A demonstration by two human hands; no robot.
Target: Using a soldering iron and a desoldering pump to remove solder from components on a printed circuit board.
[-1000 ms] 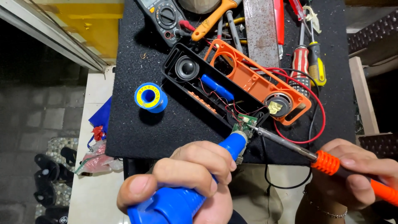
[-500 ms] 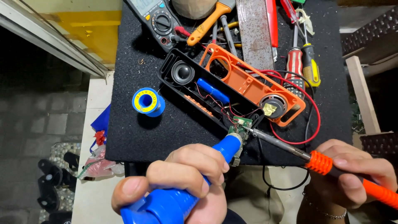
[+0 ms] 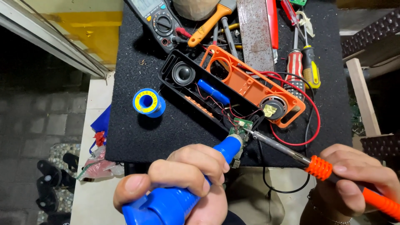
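From the head camera, looking down, the left hand (image 3: 183, 183) is clenched around a blue solder sucker (image 3: 187, 187), its thumb over the rear end at the lower edge of the picture. The sucker's nozzle points up and to the right and meets a small green circuit board (image 3: 241, 127) at the near end of an opened speaker.

The right hand (image 3: 354, 183) grips the orange handle of a soldering iron (image 3: 291, 152). The iron's metal shaft runs up and to the left, and its tip rests at the same circuit board, just beside the sucker's nozzle.

The speaker lies diagonally on a black worktop (image 3: 137, 137). Its black shell (image 3: 196, 98) holds a round speaker cone and a blue battery (image 3: 213, 91) with thin wires leading toward the board. The orange frame (image 3: 250, 85) lies against the shell's far side and carries a second cone. A red wire (image 3: 314, 121) loops around the frame's right end.

A blue and yellow spool of solder (image 3: 148, 103) stands on the worktop to the left of the shell, well apart from both hands. At the far edge lie a multimeter (image 3: 160, 21), an orange-handled tool (image 3: 208, 27), a flat metal file (image 3: 254, 33) and two screwdrivers (image 3: 304, 62).
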